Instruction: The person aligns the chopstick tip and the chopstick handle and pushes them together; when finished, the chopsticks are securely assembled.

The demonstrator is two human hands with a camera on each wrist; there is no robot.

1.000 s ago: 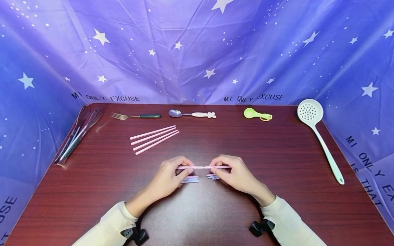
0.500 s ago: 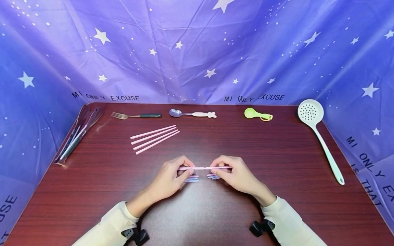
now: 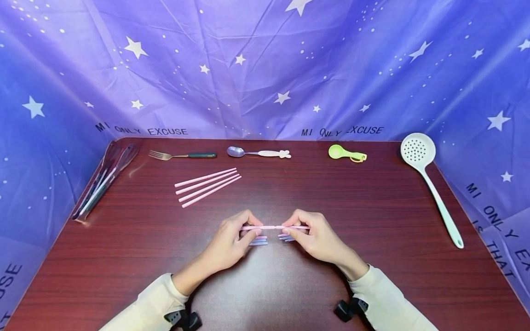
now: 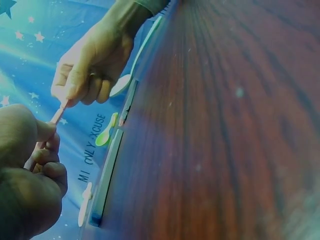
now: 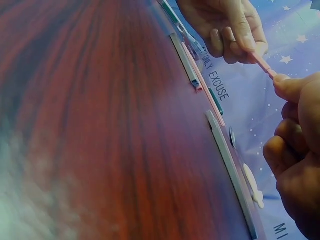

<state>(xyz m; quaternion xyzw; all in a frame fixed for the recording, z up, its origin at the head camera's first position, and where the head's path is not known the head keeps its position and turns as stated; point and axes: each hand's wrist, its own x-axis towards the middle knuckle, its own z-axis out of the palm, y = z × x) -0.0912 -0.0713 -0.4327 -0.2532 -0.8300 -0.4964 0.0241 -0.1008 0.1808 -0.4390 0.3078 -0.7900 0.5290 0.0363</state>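
A slim pink chopstick (image 3: 269,227) lies level between the two hands, with a joint line showing near its middle. My left hand (image 3: 229,241) pinches its left part between thumb and fingers. The right part is pinched the same way by my right hand (image 3: 323,236). Both wrist views show the thumbs facing each other across a short bare stretch of the pink chopstick. Below the left hand, ends of blue sticks (image 3: 259,243) and a pink one stick out on the table. Similar blue sticks (image 3: 286,238) show under the right hand; the hands hide the remainder.
Several pink chopsticks (image 3: 207,188) lie fanned on the wooden table (image 3: 372,197). Along the back are a fork (image 3: 182,156), a white-handled spoon (image 3: 258,153) and a green measuring spoon (image 3: 347,153). A skimmer (image 3: 436,197) is at the right, a clear utensil pouch (image 3: 103,184) at the left.
Both hands keep their pinch on the pink chopstick and have shifted very slightly toward the person. Everything else lies as before.
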